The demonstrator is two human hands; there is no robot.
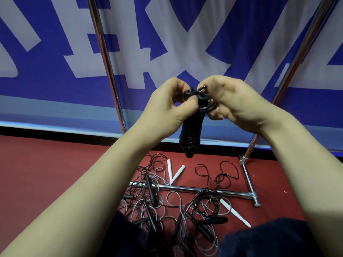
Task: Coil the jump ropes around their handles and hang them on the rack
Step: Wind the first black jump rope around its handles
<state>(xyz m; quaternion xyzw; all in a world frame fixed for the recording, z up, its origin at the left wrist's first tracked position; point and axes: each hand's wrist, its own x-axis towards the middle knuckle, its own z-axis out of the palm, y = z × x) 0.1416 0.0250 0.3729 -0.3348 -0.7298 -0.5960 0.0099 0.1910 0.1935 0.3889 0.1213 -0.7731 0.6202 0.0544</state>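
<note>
Right by the knees (269, 238): messy tangle of loose jump ropes (185, 206) on the red floor (55, 164), draped over the rack's base bar (194, 190). Higher up, pinching the top of a tightly coiled black jump rope (192, 130) with the left hand (167, 104), gripping its last loose loops with the right hand (235, 102), fingers curled. Behind that, blue banner (55, 62).

Big pale strokes of lettering run across the blue banner (46, 80) hanging behind the poles of the rack (104, 52). They are cut off at the banner's top and side edges, so no whole character or word can be read. No other writing can be made out.
</note>
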